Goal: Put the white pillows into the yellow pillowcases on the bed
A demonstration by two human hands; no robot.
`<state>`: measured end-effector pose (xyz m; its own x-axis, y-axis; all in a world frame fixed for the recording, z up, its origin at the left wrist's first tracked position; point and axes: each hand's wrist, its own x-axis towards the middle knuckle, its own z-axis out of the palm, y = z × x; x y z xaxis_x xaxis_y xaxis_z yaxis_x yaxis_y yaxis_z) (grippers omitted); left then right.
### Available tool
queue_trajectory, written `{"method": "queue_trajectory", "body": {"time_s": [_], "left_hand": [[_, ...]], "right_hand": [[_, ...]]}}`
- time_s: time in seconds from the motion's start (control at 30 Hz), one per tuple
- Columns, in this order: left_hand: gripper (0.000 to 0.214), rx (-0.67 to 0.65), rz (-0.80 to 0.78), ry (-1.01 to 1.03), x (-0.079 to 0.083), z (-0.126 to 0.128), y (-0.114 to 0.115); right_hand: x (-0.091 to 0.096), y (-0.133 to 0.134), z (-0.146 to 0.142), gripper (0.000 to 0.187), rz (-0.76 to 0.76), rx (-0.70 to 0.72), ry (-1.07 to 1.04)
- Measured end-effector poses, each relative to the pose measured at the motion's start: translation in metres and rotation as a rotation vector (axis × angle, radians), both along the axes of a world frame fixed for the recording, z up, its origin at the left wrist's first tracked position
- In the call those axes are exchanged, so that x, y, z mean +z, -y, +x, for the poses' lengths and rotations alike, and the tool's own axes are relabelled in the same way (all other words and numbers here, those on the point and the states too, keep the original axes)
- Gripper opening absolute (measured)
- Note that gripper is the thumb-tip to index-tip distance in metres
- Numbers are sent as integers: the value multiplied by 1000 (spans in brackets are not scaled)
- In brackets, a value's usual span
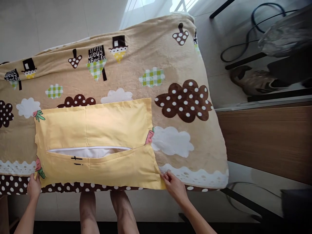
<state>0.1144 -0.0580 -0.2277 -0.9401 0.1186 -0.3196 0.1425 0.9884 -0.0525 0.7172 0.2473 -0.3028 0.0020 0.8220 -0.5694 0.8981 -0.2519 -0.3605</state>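
Observation:
A yellow pillowcase (112, 126) lies flat near the front edge of a patterned blanket (136, 55). Its zip opening (92, 152) gapes along the middle and shows white lining inside. Pink and green carrot-like prints sit at its edges. My left hand (34, 186) pinches the pillowcase's near left corner. At the near right corner, my right hand (173, 184) has its fingers closed on the fabric. Both corners are partly covered by my fingers.
The blanket drapes over a surface, with tiled floor (48, 22) beyond it. On the right are a wooden panel (265, 139), a looped cable (247, 39), a clear plastic bag (280, 32) and a shoe (253, 78). My legs (87, 208) stand at the near edge.

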Motion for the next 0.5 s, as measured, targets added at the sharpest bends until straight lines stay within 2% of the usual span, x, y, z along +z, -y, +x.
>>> {"method": "queue_trajectory", "body": {"time_s": [0.07,0.13,0.2,0.23,0.3,0.37,0.43,0.47,0.5], "left_hand": [[29,30,-22,-44,2,1,-7],[35,50,-19,-131,9,1,-20],[47,-40,48,-238,22,10,-41],[52,-149,125,-285,29,20,-55],[58,-489,348,-318,39,56,-87],[64,-825,503,-239,38,106,-123],[67,-1121,541,-81,25,154,-156],[66,-1226,531,-28,15,171,-168],[66,-1245,513,-27,5,181,-178]], "right_hand": [[10,-6,-7,32,80,129,68],[26,-11,-26,24,255,197,212],[49,-9,-57,22,477,213,295],[61,-4,-78,24,577,223,268],[81,15,-129,36,702,318,39],[90,40,-186,56,699,493,-210],[85,60,-236,62,640,743,-391],[77,66,-255,60,636,815,-432],[68,67,-267,57,628,875,-455]]}}
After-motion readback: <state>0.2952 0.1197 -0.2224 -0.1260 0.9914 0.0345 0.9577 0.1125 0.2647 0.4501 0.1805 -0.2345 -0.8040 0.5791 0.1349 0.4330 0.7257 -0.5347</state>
